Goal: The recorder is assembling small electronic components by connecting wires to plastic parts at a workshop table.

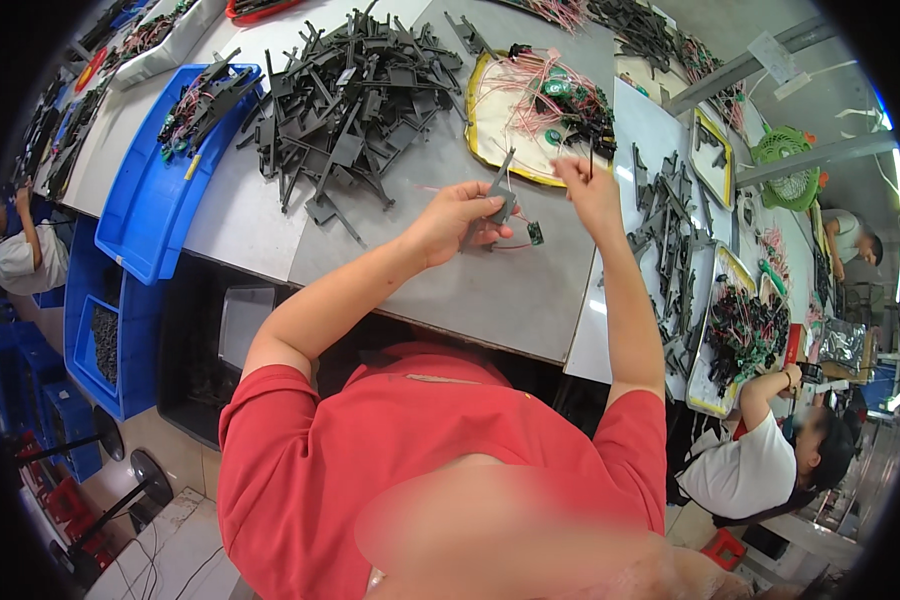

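Observation:
My left hand (457, 222) is closed around a dark grey plastic bracket (503, 205), held above the grey tabletop with its narrow arm pointing up and away. Thin reddish wires run from the bracket to a small green circuit board (536, 233), which hangs to the right of my fingers. My right hand (592, 195) is raised at the near edge of a white tray with a yellow rim (483, 140). Its fingers are pinched on a thin dark rod (591, 160); what kind of tool this is I cannot make out. Pink wires and green boards (568, 95) lie tangled in that tray.
A large heap of dark plastic brackets (355, 105) covers the far left of the table. Blue bins (145, 215) stand at the left. More brackets (670, 235) and another wire-filled tray (715, 400) lie to the right, where a co-worker in white (750, 470) sits.

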Demonstrator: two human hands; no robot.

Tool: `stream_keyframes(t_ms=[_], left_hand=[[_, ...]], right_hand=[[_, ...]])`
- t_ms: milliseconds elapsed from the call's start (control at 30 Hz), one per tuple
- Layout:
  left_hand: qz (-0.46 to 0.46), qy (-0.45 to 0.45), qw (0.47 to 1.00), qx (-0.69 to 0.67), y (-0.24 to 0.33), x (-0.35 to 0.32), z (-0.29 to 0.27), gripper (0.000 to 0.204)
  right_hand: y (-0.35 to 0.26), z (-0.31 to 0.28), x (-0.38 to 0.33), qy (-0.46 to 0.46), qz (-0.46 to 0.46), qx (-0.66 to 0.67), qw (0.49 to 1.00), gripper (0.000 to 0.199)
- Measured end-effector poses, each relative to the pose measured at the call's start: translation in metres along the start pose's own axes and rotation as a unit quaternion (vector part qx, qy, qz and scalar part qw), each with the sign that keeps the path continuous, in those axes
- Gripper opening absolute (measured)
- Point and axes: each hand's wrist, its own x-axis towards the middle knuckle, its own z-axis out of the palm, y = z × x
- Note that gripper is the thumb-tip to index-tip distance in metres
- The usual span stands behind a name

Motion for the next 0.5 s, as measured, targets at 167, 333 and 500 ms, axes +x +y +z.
stream_keyframes(t_ms=[167,333,500], left_hand=[[0.009,-0.009,0.995,0.103,-0.005,0.002,0.009,0.018],[-0.004,-0.079,0.983,0.167,0.001,-0.006,0.016,0.028],[-0.009,-0.086,0.973,0.214,0.023,-0.03,0.012,0.032]], right_hand=[[-0.004,0.023,0.07,-0.065,-0.02,-0.143,0.987,0.042],[-0.004,0.049,0.078,-0.131,-0.004,-0.268,0.955,0.032],[-0.01,0.043,0.066,-0.083,-0.022,-0.217,0.972,0.031]])
